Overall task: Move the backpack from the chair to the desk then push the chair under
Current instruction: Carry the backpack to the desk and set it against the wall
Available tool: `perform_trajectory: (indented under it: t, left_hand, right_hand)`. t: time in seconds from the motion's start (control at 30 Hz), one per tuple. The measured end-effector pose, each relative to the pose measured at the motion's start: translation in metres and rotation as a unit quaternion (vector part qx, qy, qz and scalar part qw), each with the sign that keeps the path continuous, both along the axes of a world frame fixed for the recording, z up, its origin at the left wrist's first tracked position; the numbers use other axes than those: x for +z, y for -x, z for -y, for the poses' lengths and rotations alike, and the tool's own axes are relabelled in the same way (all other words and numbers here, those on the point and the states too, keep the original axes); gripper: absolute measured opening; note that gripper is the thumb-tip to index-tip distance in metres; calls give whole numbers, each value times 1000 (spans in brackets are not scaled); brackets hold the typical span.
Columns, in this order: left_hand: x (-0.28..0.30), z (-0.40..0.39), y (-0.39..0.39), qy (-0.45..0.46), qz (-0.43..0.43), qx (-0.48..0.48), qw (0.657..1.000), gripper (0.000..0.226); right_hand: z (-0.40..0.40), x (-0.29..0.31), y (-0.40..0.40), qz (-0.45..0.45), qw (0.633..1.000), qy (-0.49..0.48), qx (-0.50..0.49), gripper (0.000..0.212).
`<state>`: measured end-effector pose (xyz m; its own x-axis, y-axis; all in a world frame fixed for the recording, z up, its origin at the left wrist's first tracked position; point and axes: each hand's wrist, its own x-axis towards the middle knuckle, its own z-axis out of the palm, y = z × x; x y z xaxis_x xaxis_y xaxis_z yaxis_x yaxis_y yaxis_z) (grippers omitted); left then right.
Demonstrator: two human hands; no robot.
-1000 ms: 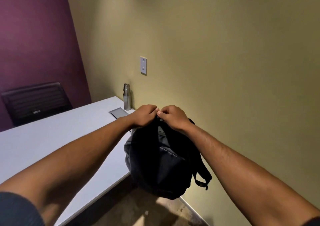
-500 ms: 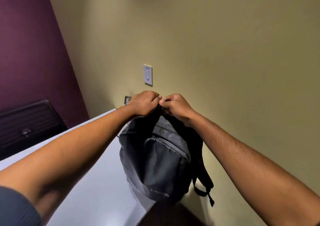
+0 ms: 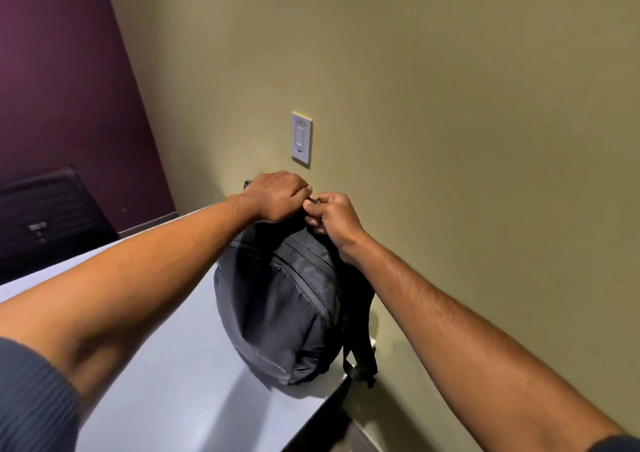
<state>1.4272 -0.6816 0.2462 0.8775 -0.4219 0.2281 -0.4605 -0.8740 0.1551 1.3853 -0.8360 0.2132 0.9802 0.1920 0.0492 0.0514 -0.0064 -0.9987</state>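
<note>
Backpack (image 3: 284, 309): dark grey-black woven fabric, rounded and soft-sided, zip lines curving across the upper front, faint lettering low on the front panel. Contents not visible; zips appear closed. It stands upright on the table (image 3: 180, 382), at the corner nearest the olive wall (image 3: 450, 105), its black webbing strap (image 3: 360, 358) hanging over the table edge.

Left hand (image 3: 277, 197): fingers curled closed over the top of the backpack.

Right hand (image 3: 334, 217): fingers pinched on the top handle, touching the left hand.

Table: smooth, pale, matte top.

Wall switch plate (image 3: 300, 139): rectangular, grey, above the hands.

Chair (image 3: 41, 219): dark ribbed back, at the far end against the purple wall (image 3: 62, 70).
</note>
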Motion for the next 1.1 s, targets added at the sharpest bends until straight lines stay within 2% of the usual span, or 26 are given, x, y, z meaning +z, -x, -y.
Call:
perform_trajectory:
  t: [0.1,0.27,0.5,0.63,0.77,0.83,0.97,1.1]
  left_hand:
    - [-1,10,-27,2,-7,15,1000,45]
    - [-10,30,-60,2,-15,33,999,45]
    - [-40,54,-98,100,-49,35,993,44]
    - [-67,62,-109,143,-60,46,987,40]
    - [-91,56,-116,162,-47,35,985,32]
    - [-98,50,-116,168,-11,35,985,34]
    - [-126,25,-102,209,93,73,971,38]
    - [-168,-4,-77,241,113,132,955,46]
  right_hand:
    - [7,-4,-28,-1,1000,-30,1,13]
    - [24,-17,-61,-2,998,-59,-18,21]
    - [46,-37,-103,-17,998,-42,-47,15]
    - [53,-55,-119,-2,997,39,-65,20]
    - [52,-71,-125,74,977,182,-85,18]
    - [51,-76,-127,113,960,235,-99,9]
    - [47,-85,-130,174,935,275,-140,24]
    - [41,-91,-128,207,914,319,-143,33]
